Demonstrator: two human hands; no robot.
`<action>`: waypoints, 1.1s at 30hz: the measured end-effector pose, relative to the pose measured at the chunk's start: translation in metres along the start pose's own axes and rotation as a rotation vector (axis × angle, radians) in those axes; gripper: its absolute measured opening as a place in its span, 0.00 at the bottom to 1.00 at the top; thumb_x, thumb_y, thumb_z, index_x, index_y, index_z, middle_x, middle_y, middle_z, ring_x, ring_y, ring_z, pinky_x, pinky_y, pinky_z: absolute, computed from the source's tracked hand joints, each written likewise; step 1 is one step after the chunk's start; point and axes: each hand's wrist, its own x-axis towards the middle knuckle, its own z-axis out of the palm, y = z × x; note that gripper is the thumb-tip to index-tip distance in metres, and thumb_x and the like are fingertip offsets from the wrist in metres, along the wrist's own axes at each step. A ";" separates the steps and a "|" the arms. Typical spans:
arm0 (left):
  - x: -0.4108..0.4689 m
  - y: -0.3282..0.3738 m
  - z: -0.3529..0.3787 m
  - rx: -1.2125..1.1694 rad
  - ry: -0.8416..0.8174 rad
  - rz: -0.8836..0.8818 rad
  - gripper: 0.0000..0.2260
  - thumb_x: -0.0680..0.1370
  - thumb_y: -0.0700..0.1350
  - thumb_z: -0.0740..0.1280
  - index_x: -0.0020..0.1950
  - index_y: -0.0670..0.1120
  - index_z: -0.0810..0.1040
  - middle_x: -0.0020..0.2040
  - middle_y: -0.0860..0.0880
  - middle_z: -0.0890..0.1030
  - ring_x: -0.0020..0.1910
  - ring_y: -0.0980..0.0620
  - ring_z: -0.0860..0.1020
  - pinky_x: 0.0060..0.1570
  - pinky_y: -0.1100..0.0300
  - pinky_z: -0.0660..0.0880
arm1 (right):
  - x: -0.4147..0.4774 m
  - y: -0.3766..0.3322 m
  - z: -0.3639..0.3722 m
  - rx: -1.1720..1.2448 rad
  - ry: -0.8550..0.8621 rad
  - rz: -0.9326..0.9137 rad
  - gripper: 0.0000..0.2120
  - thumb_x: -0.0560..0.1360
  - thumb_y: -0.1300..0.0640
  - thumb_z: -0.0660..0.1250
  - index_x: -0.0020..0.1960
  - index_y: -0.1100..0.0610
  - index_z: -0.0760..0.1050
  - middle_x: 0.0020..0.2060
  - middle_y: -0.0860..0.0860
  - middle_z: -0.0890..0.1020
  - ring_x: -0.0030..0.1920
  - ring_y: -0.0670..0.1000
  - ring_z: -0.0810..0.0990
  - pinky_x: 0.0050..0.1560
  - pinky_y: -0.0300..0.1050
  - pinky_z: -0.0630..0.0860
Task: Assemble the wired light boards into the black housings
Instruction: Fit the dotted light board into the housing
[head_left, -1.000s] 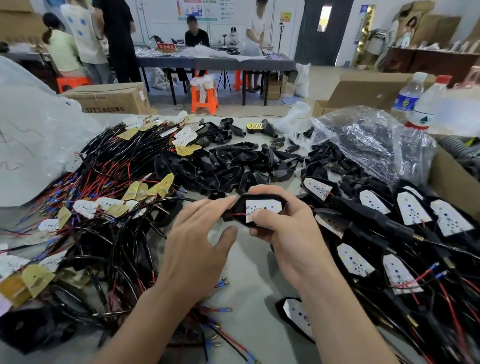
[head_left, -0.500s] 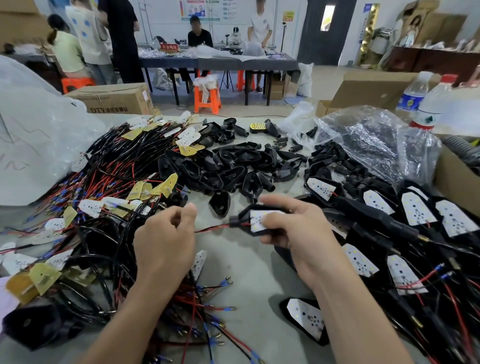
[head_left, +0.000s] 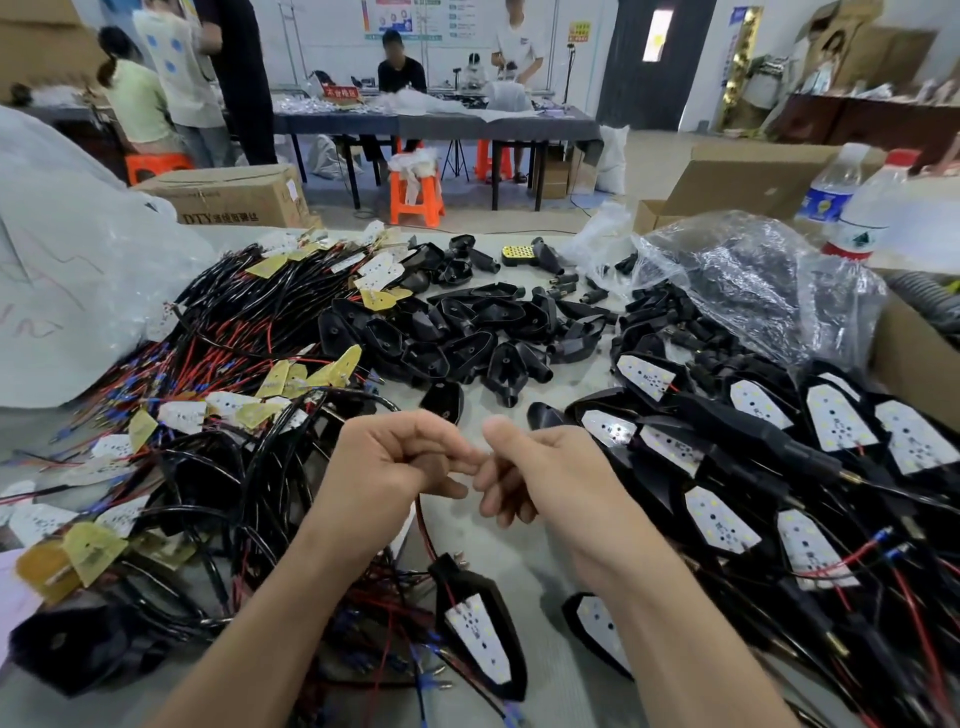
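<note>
My left hand (head_left: 384, 467) and my right hand (head_left: 543, 470) meet fingertip to fingertip above the table's middle, both with curled fingers. A red wire (head_left: 423, 525) drops from under my left hand's fingers to a black housing with a white light board in it (head_left: 480, 634), which lies low between my forearms. Whether my right hand also pinches the wire is hidden. Loose wired boards (head_left: 234, 405) lie tangled on the left. Empty black housings (head_left: 457, 338) are heaped in the middle. Several finished housings (head_left: 753, 415) lie on the right.
A white plastic bag (head_left: 67, 291) bulges at the left. A clear bag of black parts (head_left: 753, 280) and a cardboard box (head_left: 914, 364) stand at the right, with two water bottles (head_left: 857, 218) behind. Another finished housing (head_left: 597, 629) lies under my right forearm. People work at tables far behind.
My right hand has let go of the housing, which now lies lower, trailing from the red wire. Both hands have come together in the middle.
</note>
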 end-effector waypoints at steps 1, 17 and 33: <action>-0.002 0.001 0.001 0.044 0.013 0.029 0.24 0.74 0.20 0.62 0.39 0.47 0.86 0.39 0.43 0.87 0.41 0.45 0.87 0.38 0.57 0.82 | 0.002 0.002 0.001 0.024 0.071 0.018 0.22 0.77 0.44 0.66 0.35 0.59 0.83 0.30 0.57 0.84 0.28 0.51 0.77 0.31 0.38 0.71; -0.009 0.002 0.022 0.005 -0.316 -0.098 0.16 0.70 0.32 0.66 0.39 0.51 0.88 0.48 0.46 0.88 0.53 0.45 0.84 0.52 0.54 0.79 | 0.011 0.000 -0.001 0.567 0.096 0.116 0.08 0.79 0.70 0.65 0.50 0.61 0.82 0.34 0.56 0.82 0.32 0.50 0.76 0.38 0.43 0.77; 0.019 -0.013 -0.033 -0.431 0.566 -0.341 0.26 0.86 0.54 0.59 0.40 0.41 0.88 0.22 0.52 0.62 0.22 0.56 0.64 0.25 0.63 0.69 | -0.001 0.002 0.005 -0.108 -0.315 0.082 0.08 0.75 0.65 0.67 0.38 0.60 0.82 0.30 0.56 0.81 0.32 0.53 0.74 0.32 0.38 0.69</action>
